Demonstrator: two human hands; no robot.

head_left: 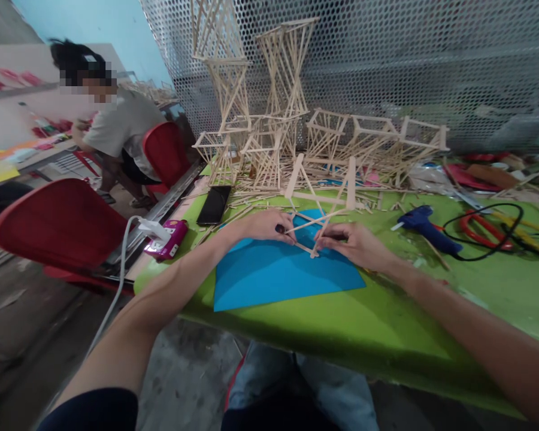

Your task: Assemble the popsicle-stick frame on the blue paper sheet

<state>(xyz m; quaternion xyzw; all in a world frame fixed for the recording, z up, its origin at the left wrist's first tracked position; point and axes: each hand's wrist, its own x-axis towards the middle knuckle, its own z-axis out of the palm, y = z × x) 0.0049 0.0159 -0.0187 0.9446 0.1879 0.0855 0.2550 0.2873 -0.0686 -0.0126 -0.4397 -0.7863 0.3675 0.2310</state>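
At the far left of my feed a red chair [58,233] stands beside the table, and beyond it a person [126,114] in a pale shirt sits on another one. Next comes a purple socket block [178,233] with a white plug in it, at the table's left edge, then a black phone [214,205] lying flat. Behind the phone and further right, stick towers [287,69] rise in front of a perforated metal screen [386,66]. My left hand [269,226] has its fingers curled in on the near left part of a stick frame [320,199], thumb and fingertips bent against it. The frame sits between my two hands, over a blue sheet [287,269] on the green table [377,323]; its wide flat sticks reach up and away past my fingertips, so most of it shows beyond the grip. My right hand [353,242] pinches the frame between thumb and fingers by its near corner, where the sticks meet. Well to the right, clear of that hand, lie a blue glue gun [431,230] and red handles [467,224] beside a loop of black cable [518,218].
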